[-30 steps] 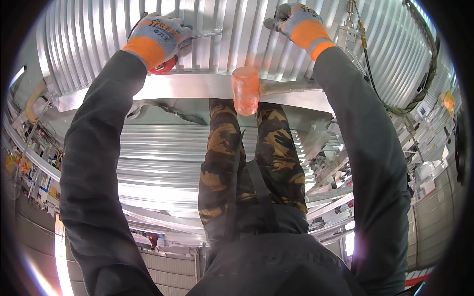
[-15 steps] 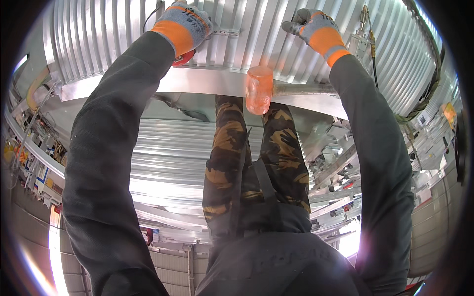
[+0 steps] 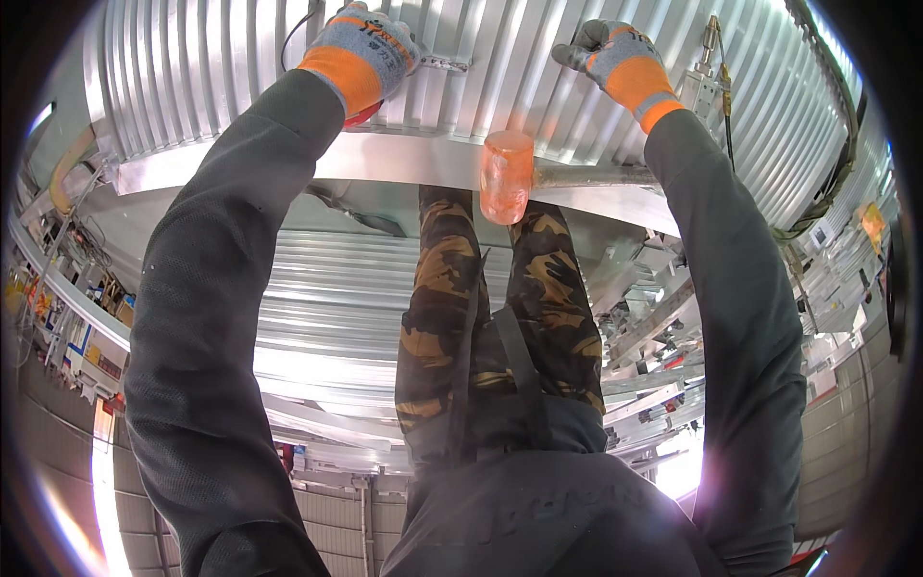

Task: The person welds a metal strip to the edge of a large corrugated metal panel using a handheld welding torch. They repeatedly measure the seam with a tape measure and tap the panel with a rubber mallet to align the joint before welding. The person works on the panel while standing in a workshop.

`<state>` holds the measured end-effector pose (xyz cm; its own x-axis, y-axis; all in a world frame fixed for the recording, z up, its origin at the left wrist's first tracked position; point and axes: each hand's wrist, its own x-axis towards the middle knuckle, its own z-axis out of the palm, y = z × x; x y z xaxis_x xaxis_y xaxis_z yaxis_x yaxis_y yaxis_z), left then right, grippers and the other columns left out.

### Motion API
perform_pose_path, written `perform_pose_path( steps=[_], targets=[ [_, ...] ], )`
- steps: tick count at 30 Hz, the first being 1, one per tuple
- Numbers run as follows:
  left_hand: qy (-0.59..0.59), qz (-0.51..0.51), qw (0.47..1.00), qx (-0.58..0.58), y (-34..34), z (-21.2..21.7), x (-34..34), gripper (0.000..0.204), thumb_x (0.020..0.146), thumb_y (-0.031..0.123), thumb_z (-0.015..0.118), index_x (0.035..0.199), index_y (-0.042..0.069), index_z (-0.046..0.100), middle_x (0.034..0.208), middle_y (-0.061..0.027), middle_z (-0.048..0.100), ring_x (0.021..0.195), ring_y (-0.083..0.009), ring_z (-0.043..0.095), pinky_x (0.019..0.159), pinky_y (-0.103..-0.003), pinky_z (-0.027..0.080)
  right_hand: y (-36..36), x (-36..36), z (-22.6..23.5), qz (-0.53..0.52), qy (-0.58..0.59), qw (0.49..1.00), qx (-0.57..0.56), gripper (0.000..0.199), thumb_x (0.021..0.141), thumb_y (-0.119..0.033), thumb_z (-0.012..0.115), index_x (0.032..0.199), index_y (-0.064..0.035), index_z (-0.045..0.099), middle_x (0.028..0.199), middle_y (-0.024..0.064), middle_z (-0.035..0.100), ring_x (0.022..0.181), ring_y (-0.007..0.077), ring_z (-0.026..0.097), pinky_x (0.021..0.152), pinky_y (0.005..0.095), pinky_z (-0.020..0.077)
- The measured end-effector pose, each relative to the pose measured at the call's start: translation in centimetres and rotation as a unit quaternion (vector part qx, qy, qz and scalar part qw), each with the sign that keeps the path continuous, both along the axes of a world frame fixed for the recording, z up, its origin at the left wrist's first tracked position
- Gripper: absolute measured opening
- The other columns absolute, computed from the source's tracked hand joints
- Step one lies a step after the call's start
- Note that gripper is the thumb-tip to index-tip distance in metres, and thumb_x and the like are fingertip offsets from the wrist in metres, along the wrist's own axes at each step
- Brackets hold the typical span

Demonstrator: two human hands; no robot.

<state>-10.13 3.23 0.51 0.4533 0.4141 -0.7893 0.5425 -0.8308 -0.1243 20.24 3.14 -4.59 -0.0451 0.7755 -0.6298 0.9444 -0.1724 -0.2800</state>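
Note:
My left hand [image 3: 370,53], in a grey glove with an orange cuff, is closed over a red tool [image 3: 361,115] pressed against the corrugated metal sheet [image 3: 519,87]; most of the tool is hidden. A small metal bracket [image 3: 444,64] lies just right of that hand. My right hand [image 3: 615,58], gloved the same, rests on the sheet with bent, spread fingers and nothing in it. Between my arms a mallet with a translucent orange head [image 3: 506,177] lies on a flat metal ledge [image 3: 404,168], its handle pointing right.
My legs in camouflage trousers [image 3: 490,308] stand below the ledge. A metal fitting with a cable [image 3: 707,77] sits beside my right wrist. More ribbed metal panels [image 3: 327,317] lie beneath, with racks and frames [image 3: 663,327] on both sides.
Both hands have slid farther up the corrugated sheet. The mallet stays on the ledge, and its handle now shows.

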Motion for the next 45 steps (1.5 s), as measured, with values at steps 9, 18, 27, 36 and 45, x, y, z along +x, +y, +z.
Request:
perform_pose_path(
  steps=[9,18,27,36,45],
  targets=[
    [0.014,0.003,1.000,-0.028,0.1,0.3,0.4,0.024,0.095,0.019,0.065,0.119,0.020,0.066,0.119,-0.0052,0.065,0.110,-0.0238,0.068,0.094,-0.042,0.049,-0.1,0.3,-0.6,0.008,-0.016,1.000,0.011,0.051,0.076,-0.055,0.084,0.093,-0.0083,0.071,0.085,0.0056,0.071,0.078,0.0217,0.065,0.076,0.0364,0.0532],
    [-0.027,0.053,0.998,-0.029,1.5,3.2,-2.7,0.019,0.096,0.029,0.062,0.110,0.021,0.070,0.109,-0.0053,0.068,0.103,-0.0234,0.068,0.091,-0.038,0.051,1.2,-0.9,2.4,-0.026,-0.015,0.993,-0.112,0.067,0.078,-0.058,0.080,0.123,-0.0095,0.068,0.114,0.0089,0.073,0.107,0.0262,0.068,0.096,0.0393,0.0529],
    [0.012,0.008,1.000,-0.008,0.9,1.5,-10.5,0.028,0.101,0.038,0.055,0.124,0.028,0.066,0.106,-0.0001,0.070,0.094,-0.0206,0.071,0.090,-0.038,0.052,1.4,-1.0,2.4,-0.007,-0.020,0.993,-0.119,0.065,0.082,-0.057,0.077,0.125,-0.0099,0.066,0.117,0.0095,0.072,0.115,0.0289,0.065,0.100,0.0418,0.0516],
    [-0.049,0.126,0.991,0.010,-1.5,1.1,-10.5,0.019,0.100,0.034,0.057,0.112,0.023,0.067,0.099,-0.0013,0.070,0.091,-0.0233,0.071,0.087,-0.038,0.052,-0.5,-6.4,6.1,0.370,-0.121,0.908,0.157,0.074,0.082,-0.007,0.068,0.149,-0.0304,0.047,0.144,0.0055,0.052,0.113,0.0260,0.063,0.093,0.0390,0.0548],
    [-0.064,0.167,0.984,0.001,-1.7,1.7,-11.4,0.020,0.097,0.033,0.061,0.111,0.023,0.071,0.103,-0.0022,0.068,0.099,-0.0229,0.070,0.090,-0.040,0.053,-0.7,-11.5,7.6,0.554,-0.150,0.819,-0.011,0.120,0.060,-0.026,0.094,0.160,-0.0343,0.027,0.149,0.0094,0.042,0.134,0.0276,0.050,0.104,0.0396,0.0502]
  ],
)
